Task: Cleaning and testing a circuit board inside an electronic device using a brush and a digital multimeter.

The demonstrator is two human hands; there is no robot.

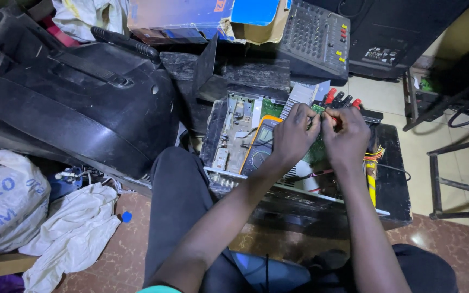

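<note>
A black speaker case lay at 9 o'clock. The left hand and right hand, fingers pinched shut, met on a green circuit board inside the open amplifier, covering a yellow multimeter.

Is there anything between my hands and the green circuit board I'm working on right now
Nothing visible. Both the left hand and the right hand already rest on the green circuit board inside the open chassis. The multimeter lies just left of the left hand, not between.
</note>
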